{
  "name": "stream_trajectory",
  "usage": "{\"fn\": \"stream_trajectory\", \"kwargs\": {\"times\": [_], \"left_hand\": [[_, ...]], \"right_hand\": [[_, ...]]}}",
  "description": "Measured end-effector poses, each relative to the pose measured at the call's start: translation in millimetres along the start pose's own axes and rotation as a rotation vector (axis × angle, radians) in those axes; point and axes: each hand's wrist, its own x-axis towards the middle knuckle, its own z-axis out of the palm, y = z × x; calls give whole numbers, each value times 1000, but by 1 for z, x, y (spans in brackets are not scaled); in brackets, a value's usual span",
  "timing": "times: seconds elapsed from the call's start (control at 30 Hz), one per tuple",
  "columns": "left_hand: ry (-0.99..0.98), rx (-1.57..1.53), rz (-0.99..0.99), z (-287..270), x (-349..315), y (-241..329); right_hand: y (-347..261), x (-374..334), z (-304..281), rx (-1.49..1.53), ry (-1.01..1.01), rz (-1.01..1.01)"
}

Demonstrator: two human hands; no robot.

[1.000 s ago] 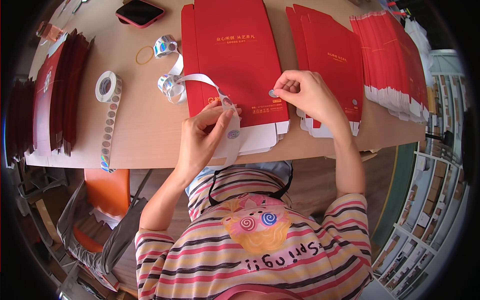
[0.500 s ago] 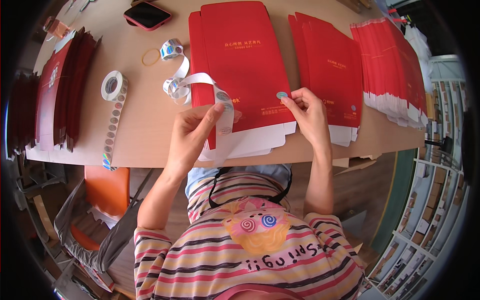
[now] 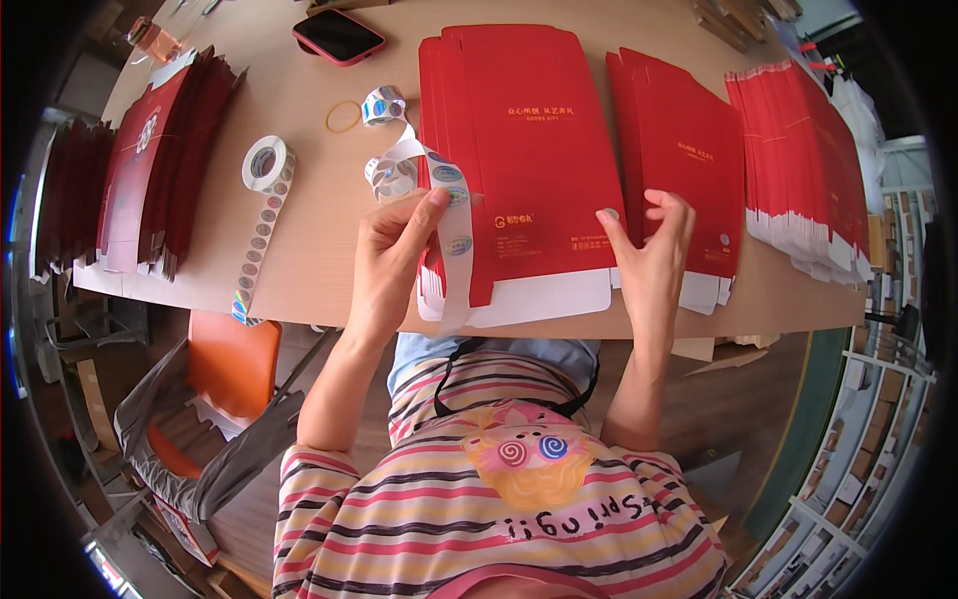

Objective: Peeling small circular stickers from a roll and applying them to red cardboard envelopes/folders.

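Observation:
A pile of flat red cartons [image 3: 529, 150] with gold print and white bottom flaps lies in front of me. My left hand [image 3: 387, 260] pinches a white strip of round shiny stickers [image 3: 459, 215] between thumb and forefinger, over the cartons' lower left part. The strip curls back to loose coils [image 3: 391, 175] beside the pile. My right hand [image 3: 651, 265] is at the pile's lower right edge, fingers spread away from the thumb. Its thumb tip touches the top carton, and a sticker there is mostly hidden under it.
More red cartons [image 3: 679, 150] lie at the right, one bearing a sticker, beside a fanned stack [image 3: 798, 160]. Red cartons [image 3: 165, 150] stand at the left. A sticker roll [image 3: 267, 163], a rubber band [image 3: 343, 116] and a phone [image 3: 339, 36] lie on the table [image 3: 319, 260]. An orange chair [image 3: 235, 359] stands below.
My right thumb and fingers, which pinched a round sticker over the carton's lower right, have spread apart, the thumb resting on the carton. The whole view has shifted. My left hand still holds the strip.

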Motion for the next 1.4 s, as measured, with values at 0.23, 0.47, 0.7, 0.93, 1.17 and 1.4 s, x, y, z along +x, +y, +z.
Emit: {"fn": "stream_trajectory", "kwargs": {"times": [0.23,0.47,0.7,0.93,1.17,1.4], "left_hand": [[21,-73,-3,7,3,-8],[95,-137,-51,16,-3,1],[26,30,31,30,-6,5],[-22,52,140,38,-12,6],[-17,236,60,28,-5,6],[79,284,124,27,2,-9]], "right_hand": [[11,4,1,55,-403,359],[51,19,-41,612,-198,440],[76,36,-57,-264,1,-8],[-60,1,10,410,-235,-334],[-60,-3,16,268,-210,-566],[-55,-22,25,52,16,-779]]}}
